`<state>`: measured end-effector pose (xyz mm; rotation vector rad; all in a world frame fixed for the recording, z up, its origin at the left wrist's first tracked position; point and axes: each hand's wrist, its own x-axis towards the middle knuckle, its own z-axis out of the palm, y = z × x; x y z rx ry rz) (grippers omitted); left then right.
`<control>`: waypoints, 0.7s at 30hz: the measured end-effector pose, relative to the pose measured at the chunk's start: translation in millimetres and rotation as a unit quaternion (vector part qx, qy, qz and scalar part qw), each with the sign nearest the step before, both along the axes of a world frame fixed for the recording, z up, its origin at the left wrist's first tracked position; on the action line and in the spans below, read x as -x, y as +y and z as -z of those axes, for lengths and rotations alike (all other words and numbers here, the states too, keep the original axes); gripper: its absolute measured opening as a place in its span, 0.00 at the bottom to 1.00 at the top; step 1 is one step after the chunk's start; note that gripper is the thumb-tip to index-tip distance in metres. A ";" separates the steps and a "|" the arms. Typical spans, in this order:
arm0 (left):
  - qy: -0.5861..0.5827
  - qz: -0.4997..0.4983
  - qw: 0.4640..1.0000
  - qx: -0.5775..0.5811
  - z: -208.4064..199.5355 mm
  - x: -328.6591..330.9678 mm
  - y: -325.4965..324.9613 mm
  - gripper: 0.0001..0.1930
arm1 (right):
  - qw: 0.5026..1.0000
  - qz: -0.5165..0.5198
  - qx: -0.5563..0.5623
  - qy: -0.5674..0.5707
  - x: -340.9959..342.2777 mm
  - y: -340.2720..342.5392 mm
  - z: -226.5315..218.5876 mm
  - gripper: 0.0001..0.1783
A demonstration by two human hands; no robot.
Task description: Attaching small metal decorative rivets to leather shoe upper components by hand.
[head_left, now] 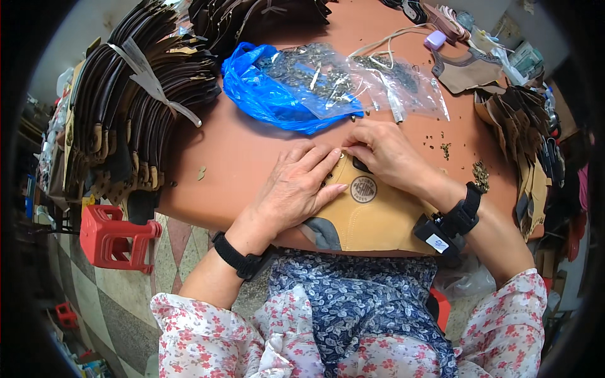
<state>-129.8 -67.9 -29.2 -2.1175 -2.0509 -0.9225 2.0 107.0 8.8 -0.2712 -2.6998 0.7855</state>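
A tan shoe upper (384,220) with a round dark printed mark and a grey piece at its lower left lies at the near edge of the table. My left hand (299,179) rests on its left part, fingers stretched out flat and thumb apart, beside a row of small dark eyelets. At the upper edge, my right hand (384,154) is closed in a pinch, its fingertips close to the left ones. A tiny pale spot shows by these fingertips; what the pinch holds is too small to tell.
Beyond my hands sit a blue plastic bag (252,94) and a clear bag (315,75) of small metal parts. Loose eyelets (481,176) lie at right. Tied dark shoe uppers (126,107) pile at left, brown ones (504,116) at right. A red stool (110,236) stands below left.
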 end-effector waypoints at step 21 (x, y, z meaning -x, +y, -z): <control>0.004 0.004 1.000 0.006 -2.4 -0.8 -1.2 0.29 | 0.994 -0.040 0.018 -0.103 16.3 15.1 -1.0 0.08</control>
